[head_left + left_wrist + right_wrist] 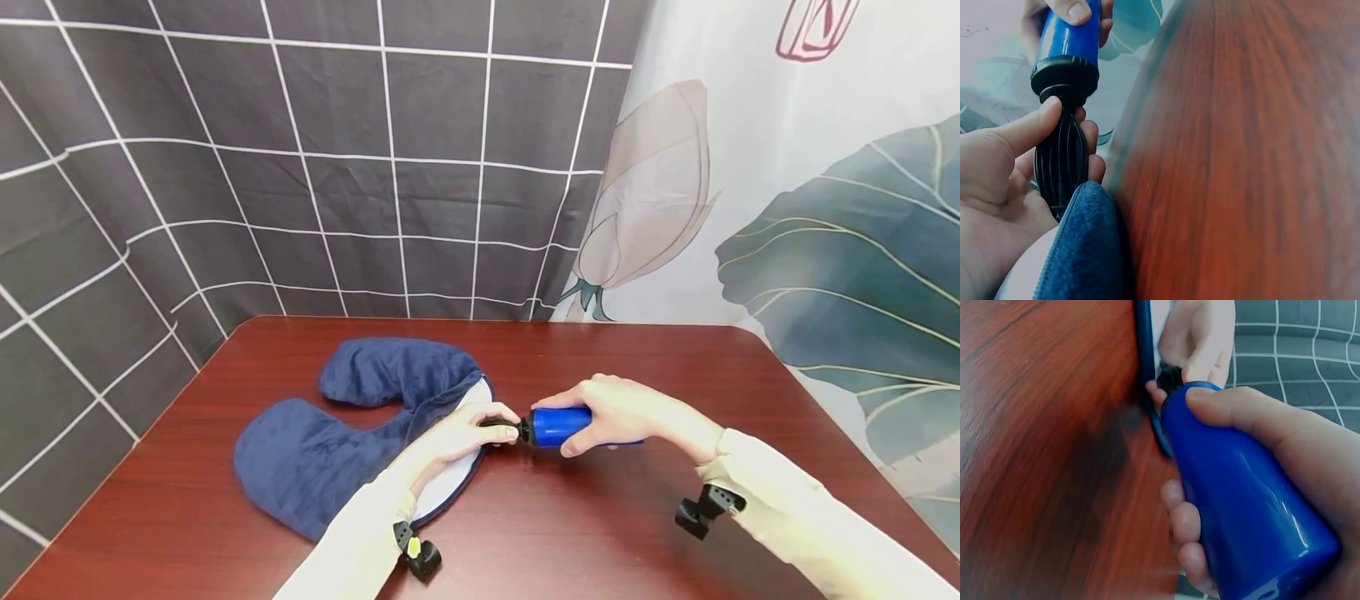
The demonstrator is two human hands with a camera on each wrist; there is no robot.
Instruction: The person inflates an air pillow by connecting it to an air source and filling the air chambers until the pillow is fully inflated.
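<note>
A hand pump with a blue barrel [553, 427] and a black ribbed handle [1061, 159] is held level between both hands, just right of a navy plush neck pillow [307, 458]. My left hand [463, 432] grips the black handle, thumb along one side and fingers round the other. My right hand [618, 410] wraps the blue barrel, its thumb on top in the right wrist view. The pillow's white underside and zipped edge [1085, 231] lie beneath the left hand. The barrel's far end is partly hidden by the right hand.
The things lie on or above a reddish-brown wooden table [540, 533]. A dark grey curtain with white grid lines [435, 200] hangs behind it, and a white curtain with leaf and flower prints [675, 283] hangs at the right. Both wrists carry small black cameras.
</note>
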